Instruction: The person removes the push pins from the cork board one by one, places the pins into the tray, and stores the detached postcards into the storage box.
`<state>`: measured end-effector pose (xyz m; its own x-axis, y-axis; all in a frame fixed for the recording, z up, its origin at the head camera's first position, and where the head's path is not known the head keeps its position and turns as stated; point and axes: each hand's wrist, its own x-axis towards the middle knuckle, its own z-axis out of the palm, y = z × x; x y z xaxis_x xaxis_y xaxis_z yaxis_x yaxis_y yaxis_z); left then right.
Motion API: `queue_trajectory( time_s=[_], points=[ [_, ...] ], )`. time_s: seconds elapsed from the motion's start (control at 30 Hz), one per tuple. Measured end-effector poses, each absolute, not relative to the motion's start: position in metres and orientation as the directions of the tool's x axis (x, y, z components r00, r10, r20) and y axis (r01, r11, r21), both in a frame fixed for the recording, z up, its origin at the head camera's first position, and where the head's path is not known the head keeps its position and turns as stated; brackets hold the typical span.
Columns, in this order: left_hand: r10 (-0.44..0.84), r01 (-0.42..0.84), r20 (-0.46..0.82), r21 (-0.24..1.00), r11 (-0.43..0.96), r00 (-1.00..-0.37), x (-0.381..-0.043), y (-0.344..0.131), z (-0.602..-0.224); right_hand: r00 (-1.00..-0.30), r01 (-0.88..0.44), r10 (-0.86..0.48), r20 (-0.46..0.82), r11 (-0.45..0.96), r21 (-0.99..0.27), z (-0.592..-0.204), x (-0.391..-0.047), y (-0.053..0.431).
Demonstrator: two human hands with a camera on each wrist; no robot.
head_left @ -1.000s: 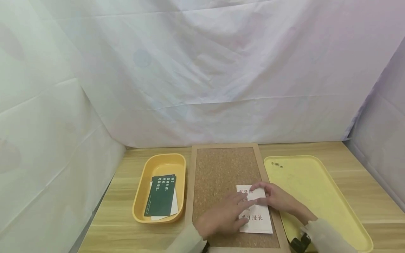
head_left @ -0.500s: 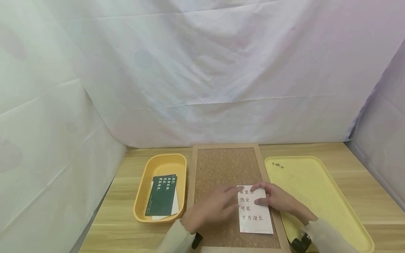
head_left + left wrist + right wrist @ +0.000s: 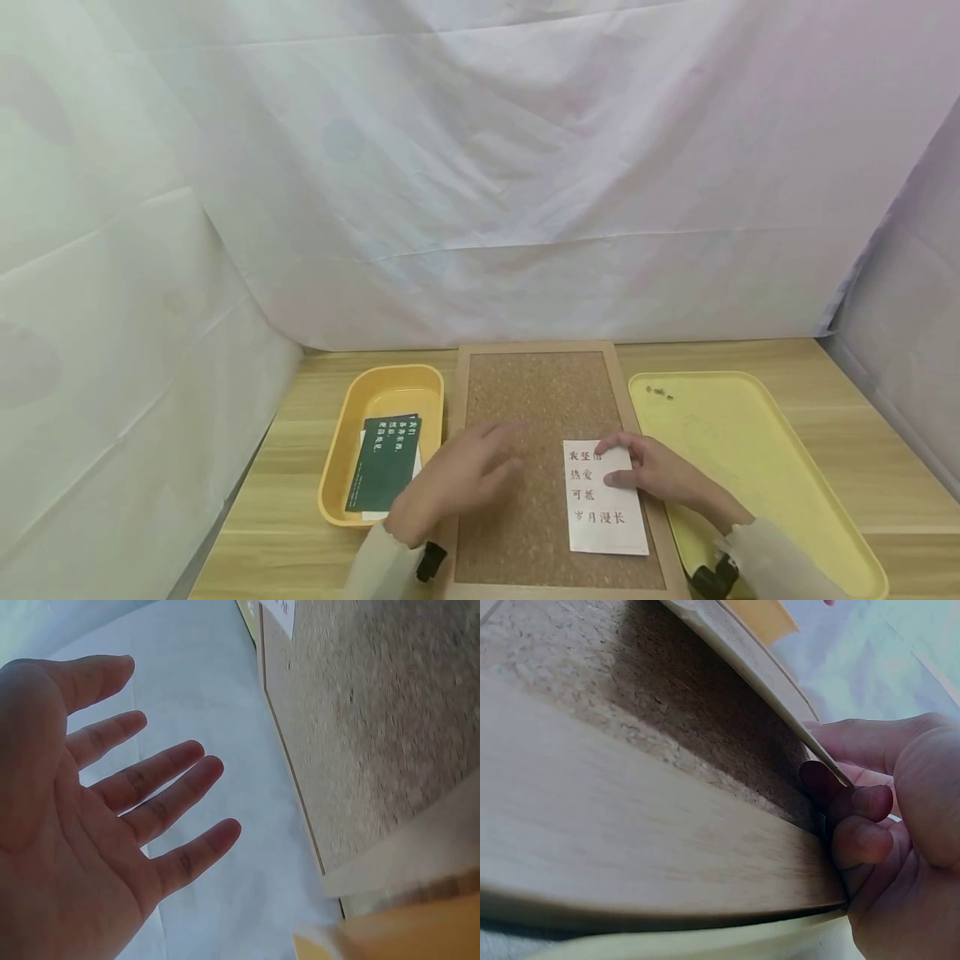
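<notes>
A white card (image 3: 606, 529) with red characters is over the right side of a wood-framed corkboard (image 3: 536, 396). My right hand (image 3: 663, 477) pinches its upper right edge between thumb and fingers. From the right wrist side, the card (image 3: 754, 682) appears edge-on, raised above the cork, with my curled fingers (image 3: 862, 840) beneath it by the frame. To the left, my left hand (image 3: 456, 473) is over the corkboard's left edge, blurred and holding nothing. Its fingers (image 3: 176, 769) are spread and nearly straight in the left wrist view.
A yellow-orange basket (image 3: 405, 400) stands left of the board, with a dark green card (image 3: 384, 475) on top of white and blue ones. On the right lies a pale yellow tray (image 3: 738, 454), with several small metallic bits (image 3: 659, 392) in its far left corner. White cloth (image 3: 525, 208) hangs behind.
My left hand has come off the white card and moved left, toward the basket. The right hand and the card stay in nearly the same place.
</notes>
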<state>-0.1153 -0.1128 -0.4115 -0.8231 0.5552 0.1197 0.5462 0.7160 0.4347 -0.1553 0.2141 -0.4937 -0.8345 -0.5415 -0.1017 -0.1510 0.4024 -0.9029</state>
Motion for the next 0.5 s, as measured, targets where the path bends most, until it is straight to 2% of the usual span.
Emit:
queue_trajectory(
  time_s=[0.2,0.5],
  points=[
    [0.516,0.545,0.192,0.415,0.728,-0.835,-0.117,-0.134,-0.410,-0.831,-0.150,-0.547,-0.106,0.403,-0.903,-0.493,-0.155,0.215],
    [0.432,0.488,0.230,0.473,0.733,-0.872,-0.112,-0.168,-0.400,-0.834,-0.152,-0.540,-0.111,0.419,-0.895,-0.492,-0.154,0.216]
  ],
)
